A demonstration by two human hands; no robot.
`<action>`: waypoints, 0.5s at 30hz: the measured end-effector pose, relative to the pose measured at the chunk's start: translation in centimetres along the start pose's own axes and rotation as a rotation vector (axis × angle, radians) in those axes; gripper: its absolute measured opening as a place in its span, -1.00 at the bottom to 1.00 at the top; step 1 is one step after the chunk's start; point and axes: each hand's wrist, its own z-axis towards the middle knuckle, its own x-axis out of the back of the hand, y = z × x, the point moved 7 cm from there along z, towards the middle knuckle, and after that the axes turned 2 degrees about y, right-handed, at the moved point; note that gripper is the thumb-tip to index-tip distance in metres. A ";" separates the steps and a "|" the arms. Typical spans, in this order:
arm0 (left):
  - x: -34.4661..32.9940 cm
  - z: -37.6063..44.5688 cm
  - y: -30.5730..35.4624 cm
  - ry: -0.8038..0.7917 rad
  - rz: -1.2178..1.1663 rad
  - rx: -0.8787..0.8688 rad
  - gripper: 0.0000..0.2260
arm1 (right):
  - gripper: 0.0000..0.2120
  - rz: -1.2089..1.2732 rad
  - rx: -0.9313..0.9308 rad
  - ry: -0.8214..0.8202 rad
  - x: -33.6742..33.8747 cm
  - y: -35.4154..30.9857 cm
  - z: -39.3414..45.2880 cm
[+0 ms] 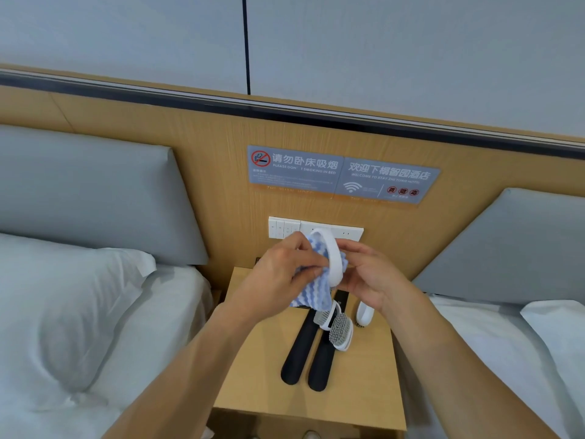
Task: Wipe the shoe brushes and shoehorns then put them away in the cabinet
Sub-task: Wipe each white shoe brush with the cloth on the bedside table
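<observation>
Both hands grip: left hand [278, 270] pinches blue-and-white wavy cloth [308, 293], right hand [367, 274] holds white oval plastic brush [330, 258], which may slip mid-wipe onto the two black shoehorns [308, 350].

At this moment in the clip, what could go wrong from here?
1. The white brush is held up above the nightstand, the right hand gripping it and the left hand rubbing it with the blue cloth; a slip could drop it onto the brushes below.
2. The black shoehorns lie near the front edge, so a knock might push them off.
</observation>
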 end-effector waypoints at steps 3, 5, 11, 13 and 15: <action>-0.1 -0.3 0.0 -0.088 -0.010 -0.055 -0.84 | -0.79 0.000 -0.028 -0.016 -0.1 0.9 -0.1; 0.5 0.0 -0.3 -0.024 0.019 -0.041 -0.82 | -0.78 0.013 -0.054 -0.007 -0.1 1.3 -0.1; 0.5 0.5 -0.1 0.024 0.097 -0.017 -0.78 | -0.76 0.073 -0.073 0.037 -0.2 0.2 0.3; 0.2 0.1 0.3 -0.031 0.033 -0.041 -0.79 | -0.77 0.085 -0.083 0.063 0.0 0.1 0.4; 0.4 -0.3 0.2 -0.045 -0.018 -0.035 -0.80 | -0.75 0.094 -0.101 0.057 -0.3 0.6 0.3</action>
